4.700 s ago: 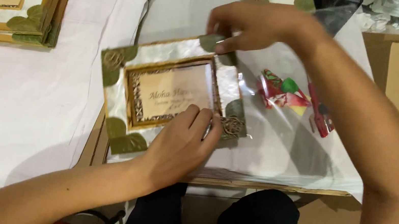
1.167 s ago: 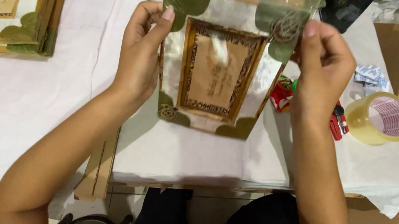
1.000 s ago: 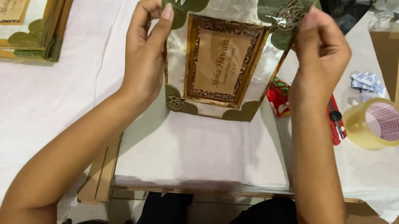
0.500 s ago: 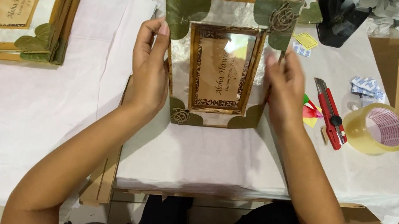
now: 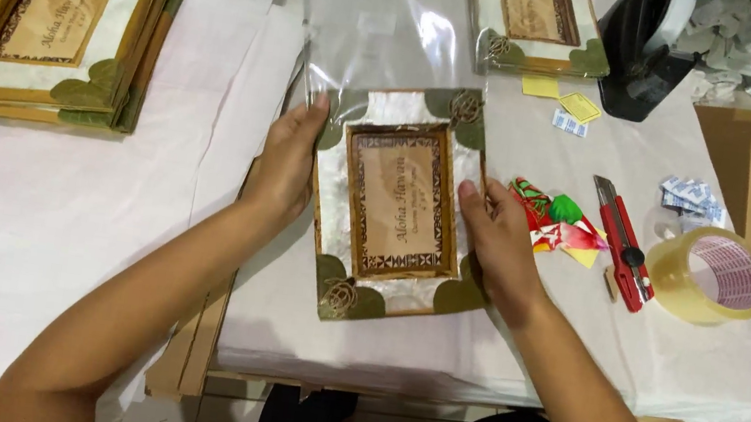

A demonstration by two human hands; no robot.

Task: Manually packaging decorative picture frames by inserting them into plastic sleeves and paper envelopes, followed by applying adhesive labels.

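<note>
The rectangular picture frame of pale shell with green leaf corners (image 5: 396, 202), which was being held up a moment ago, is now lying flat near the front edge of the counter (image 5: 511, 355), so the handling is passing to the clear plastic bag (image 5: 390, 24) around its far end. Its long axis is running from the front edge toward the back. The left hand (image 5: 287, 163) is gripping the left edge with curled fingers; the right hand (image 5: 499, 239) is pressing, open, on the right edge.
</note>
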